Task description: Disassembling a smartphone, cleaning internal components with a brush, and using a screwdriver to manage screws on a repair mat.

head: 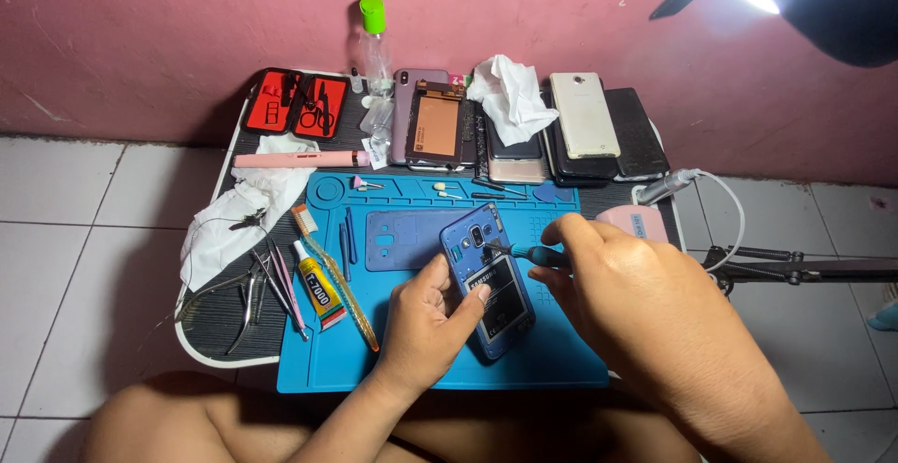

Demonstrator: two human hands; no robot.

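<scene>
A blue phone (486,281) with its back cover off lies tilted on the blue work mat (421,360), its battery showing. My left hand (426,323) holds the phone by its lower left side, thumb on the battery. My right hand (617,281) grips a small teal-handled screwdriver (535,255), whose tip touches the phone's upper part near the camera. The removed blue back cover (404,238) lies flat on the mat just left of the phone.
On the low table's left side are a glue tube (320,287), a toothbrush (332,271), tweezers and pliers (262,285), white cloth (234,215) and a red tool case (297,103). Several phones (561,126), tissue and a bottle (374,47) line the back. A lamp arm (795,267) stands at the right.
</scene>
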